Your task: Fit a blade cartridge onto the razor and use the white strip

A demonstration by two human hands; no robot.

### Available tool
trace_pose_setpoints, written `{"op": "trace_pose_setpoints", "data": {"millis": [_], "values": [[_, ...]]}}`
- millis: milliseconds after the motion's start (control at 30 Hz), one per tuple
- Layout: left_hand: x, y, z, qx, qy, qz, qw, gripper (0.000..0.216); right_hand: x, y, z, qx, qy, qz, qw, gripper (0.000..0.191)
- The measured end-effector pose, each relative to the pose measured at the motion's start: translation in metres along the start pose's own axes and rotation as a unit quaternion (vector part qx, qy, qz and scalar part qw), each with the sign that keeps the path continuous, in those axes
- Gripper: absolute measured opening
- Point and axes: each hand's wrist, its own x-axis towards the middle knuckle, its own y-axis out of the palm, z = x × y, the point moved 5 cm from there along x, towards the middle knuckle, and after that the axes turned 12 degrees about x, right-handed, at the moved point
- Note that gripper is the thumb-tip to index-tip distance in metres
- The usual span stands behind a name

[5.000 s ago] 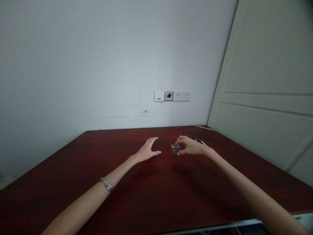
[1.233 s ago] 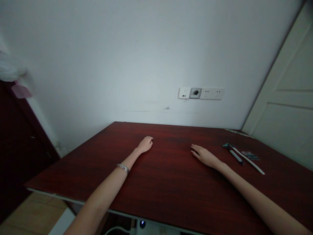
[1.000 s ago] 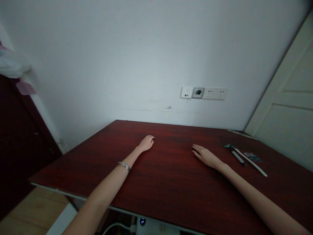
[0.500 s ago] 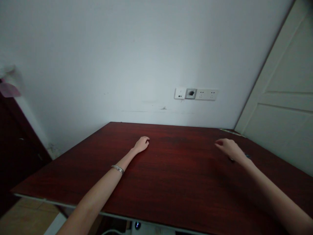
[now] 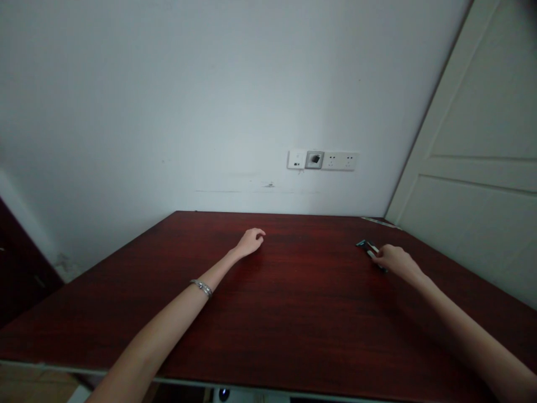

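Observation:
My left hand (image 5: 250, 241) rests on the dark red tabletop, left of the middle. Its fingers are loosely curled, with a gap between thumb and forefinger and nothing in it. At the right side of the table, my right hand (image 5: 392, 258) has its fingertips pinched on a slim dark-and-white object with a teal head (image 5: 361, 243), which looks like a razor. The teal end points away to the left, and a dark end shows below the fingers. Whether one or two pieces are there I cannot tell.
The wooden table (image 5: 268, 302) meets a white wall with a row of sockets (image 5: 323, 160). A pale panelled door (image 5: 474, 196) stands beside its right edge. A thin flat strip (image 5: 381, 222) lies at the far right corner. Below the front edge, some items show on a shelf.
My right hand has come down and its fingertips now pinch the razor-like object, which shows left of where it was partly hidden behind the wrist. My left hand shifted slightly; the view turned right.

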Motion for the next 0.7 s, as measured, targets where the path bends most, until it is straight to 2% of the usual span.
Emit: {"op": "trace_pose_setpoints", "data": {"millis": [67,200,367,467,567,700], "values": [[0.001,0.000,-0.010,-0.009,0.005,0.005,1.000,0.029,0.000,0.002,-0.003,-0.012,0.015,0.020,1.000,0.019],[0.004,0.000,-0.024,-0.028,0.009,0.008,1.000,0.028,0.001,0.001,-0.006,-0.002,0.013,0.012,1.000,0.017],[0.009,0.002,-0.041,-0.059,0.022,-0.003,0.998,0.024,0.000,-0.005,0.005,0.120,-0.008,0.029,0.992,0.019],[0.011,0.005,-0.056,-0.154,0.005,-0.008,0.988,0.022,-0.006,-0.012,0.027,0.221,-0.033,-0.023,0.974,0.027],[0.011,0.011,-0.079,-0.259,-0.017,0.002,0.966,0.028,-0.021,-0.013,0.064,0.342,-0.082,-0.077,0.933,0.032],[0.010,0.022,-0.113,-0.357,-0.054,0.037,0.932,0.032,-0.047,-0.001,0.117,0.472,-0.103,-0.053,0.874,0.042]]}}
